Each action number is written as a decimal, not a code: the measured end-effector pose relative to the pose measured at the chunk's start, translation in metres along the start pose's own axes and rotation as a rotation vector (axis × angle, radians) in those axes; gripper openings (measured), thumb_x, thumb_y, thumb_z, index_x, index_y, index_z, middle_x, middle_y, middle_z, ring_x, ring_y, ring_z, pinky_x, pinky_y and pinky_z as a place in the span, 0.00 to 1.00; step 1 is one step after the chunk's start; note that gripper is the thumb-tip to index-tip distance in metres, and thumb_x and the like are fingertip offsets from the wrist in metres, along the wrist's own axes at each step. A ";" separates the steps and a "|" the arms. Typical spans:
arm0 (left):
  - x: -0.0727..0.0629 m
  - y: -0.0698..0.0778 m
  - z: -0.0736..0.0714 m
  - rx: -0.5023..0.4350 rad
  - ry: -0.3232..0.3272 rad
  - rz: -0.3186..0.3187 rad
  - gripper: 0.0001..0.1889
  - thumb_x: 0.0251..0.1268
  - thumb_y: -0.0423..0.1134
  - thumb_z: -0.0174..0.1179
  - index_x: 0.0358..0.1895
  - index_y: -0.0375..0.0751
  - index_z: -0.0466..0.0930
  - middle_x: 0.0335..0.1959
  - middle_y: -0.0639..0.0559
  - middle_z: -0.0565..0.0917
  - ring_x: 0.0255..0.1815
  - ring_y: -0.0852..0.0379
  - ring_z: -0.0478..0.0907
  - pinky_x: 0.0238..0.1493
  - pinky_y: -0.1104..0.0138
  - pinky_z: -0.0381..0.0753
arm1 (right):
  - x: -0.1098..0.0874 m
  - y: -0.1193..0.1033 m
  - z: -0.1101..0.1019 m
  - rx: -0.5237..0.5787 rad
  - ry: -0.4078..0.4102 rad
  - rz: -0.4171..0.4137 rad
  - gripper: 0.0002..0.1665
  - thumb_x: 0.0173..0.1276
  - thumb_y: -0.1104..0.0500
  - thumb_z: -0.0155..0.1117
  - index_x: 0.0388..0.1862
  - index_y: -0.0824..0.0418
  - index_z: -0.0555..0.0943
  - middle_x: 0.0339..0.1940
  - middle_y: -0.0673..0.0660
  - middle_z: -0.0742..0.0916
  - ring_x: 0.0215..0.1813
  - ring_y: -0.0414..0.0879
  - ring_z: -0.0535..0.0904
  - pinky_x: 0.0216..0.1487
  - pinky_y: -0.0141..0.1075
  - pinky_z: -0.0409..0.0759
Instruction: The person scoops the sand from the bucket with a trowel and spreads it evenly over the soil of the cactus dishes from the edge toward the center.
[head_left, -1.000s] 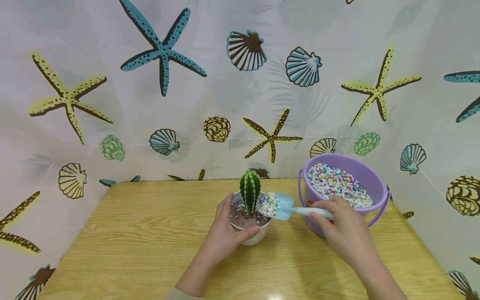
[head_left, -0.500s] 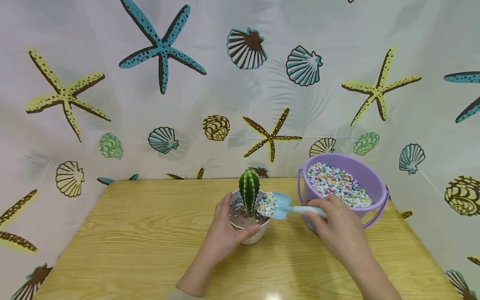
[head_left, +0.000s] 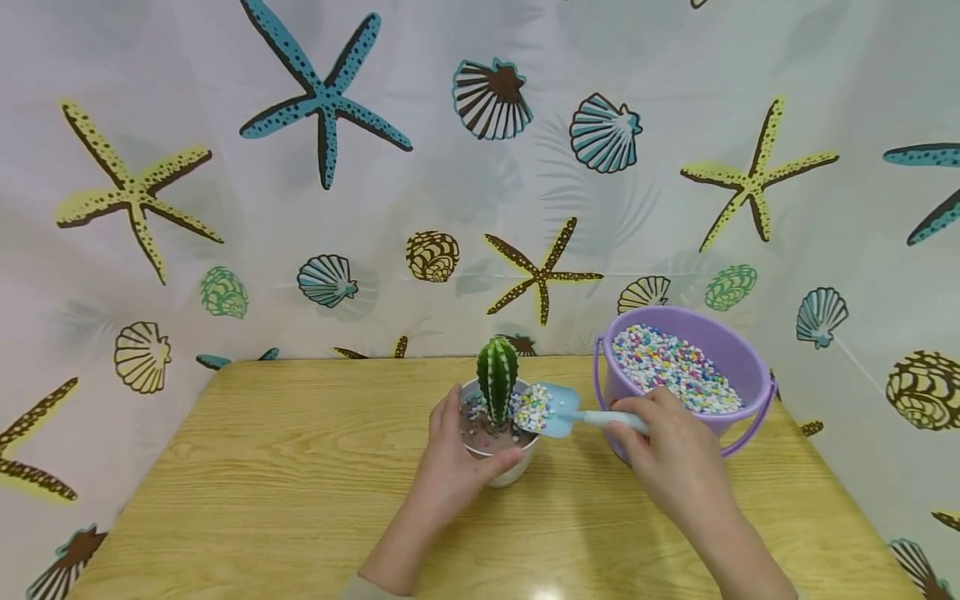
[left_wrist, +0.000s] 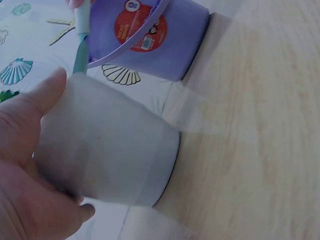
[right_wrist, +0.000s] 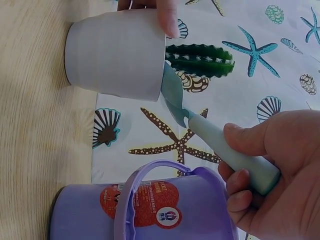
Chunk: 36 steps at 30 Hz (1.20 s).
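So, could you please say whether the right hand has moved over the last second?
Yes: the right hand has moved slightly left in the head view, judged against the purple bucket.

In the left grip I saw a pot with a smooth, matt wall; whether it was ceramic or plastic I couldn't tell. Beside that grip the soil looked dull and grainy, and the cactus had a faint waxy sheen along rough ribs. The right grip held a smooth, satiny plastic scoop. Just beyond it stood a smooth plastic bucket bearing a printed label. Under both grips the worktop was wood-grained and lightly glossy; behind them hung a thin, creased sheet, cloth or plastic.
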<state>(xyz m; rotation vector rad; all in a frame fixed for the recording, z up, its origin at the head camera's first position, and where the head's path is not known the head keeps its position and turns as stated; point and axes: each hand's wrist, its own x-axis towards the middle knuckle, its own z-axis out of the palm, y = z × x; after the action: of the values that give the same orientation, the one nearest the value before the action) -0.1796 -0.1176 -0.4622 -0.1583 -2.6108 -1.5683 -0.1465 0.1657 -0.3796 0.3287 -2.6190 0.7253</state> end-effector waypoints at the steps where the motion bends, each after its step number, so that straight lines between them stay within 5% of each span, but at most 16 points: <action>1: 0.000 -0.001 -0.002 -0.019 -0.023 -0.005 0.70 0.59 0.58 0.85 0.92 0.38 0.42 0.89 0.29 0.48 0.85 0.24 0.56 0.80 0.34 0.62 | 0.000 0.000 0.000 -0.003 0.001 -0.002 0.14 0.76 0.53 0.79 0.54 0.58 0.93 0.43 0.52 0.85 0.34 0.43 0.78 0.37 0.45 0.80; 8: 0.003 -0.005 -0.017 -0.099 -0.128 -0.034 0.69 0.61 0.58 0.84 0.93 0.46 0.41 0.91 0.34 0.47 0.88 0.28 0.49 0.82 0.31 0.56 | 0.000 -0.002 0.001 -0.027 0.011 -0.021 0.15 0.75 0.54 0.80 0.55 0.60 0.93 0.40 0.52 0.84 0.32 0.43 0.76 0.35 0.42 0.78; 18: 0.001 -0.002 -0.006 -0.030 -0.003 0.006 0.70 0.56 0.55 0.87 0.92 0.39 0.45 0.87 0.28 0.54 0.83 0.25 0.61 0.80 0.35 0.63 | 0.001 -0.002 0.003 -0.048 0.044 -0.048 0.14 0.73 0.57 0.81 0.53 0.61 0.93 0.39 0.53 0.84 0.32 0.44 0.75 0.34 0.42 0.77; 29: -0.003 0.003 0.009 0.015 0.078 -0.018 0.69 0.55 0.58 0.87 0.92 0.41 0.47 0.83 0.30 0.58 0.76 0.24 0.71 0.75 0.38 0.74 | 0.000 -0.004 0.002 -0.079 0.081 -0.064 0.13 0.71 0.58 0.82 0.51 0.59 0.93 0.39 0.53 0.84 0.33 0.46 0.79 0.34 0.46 0.80; 36: -0.003 0.005 0.009 -0.014 0.050 -0.007 0.70 0.55 0.54 0.88 0.92 0.43 0.45 0.87 0.32 0.51 0.80 0.25 0.65 0.77 0.37 0.70 | -0.001 -0.003 0.005 -0.092 0.113 -0.091 0.15 0.69 0.59 0.84 0.52 0.61 0.92 0.39 0.53 0.84 0.34 0.47 0.80 0.33 0.46 0.81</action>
<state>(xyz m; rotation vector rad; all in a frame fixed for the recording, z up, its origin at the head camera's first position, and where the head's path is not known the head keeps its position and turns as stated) -0.1766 -0.1072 -0.4621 -0.1098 -2.5664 -1.5716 -0.1462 0.1610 -0.3826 0.3659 -2.5037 0.5739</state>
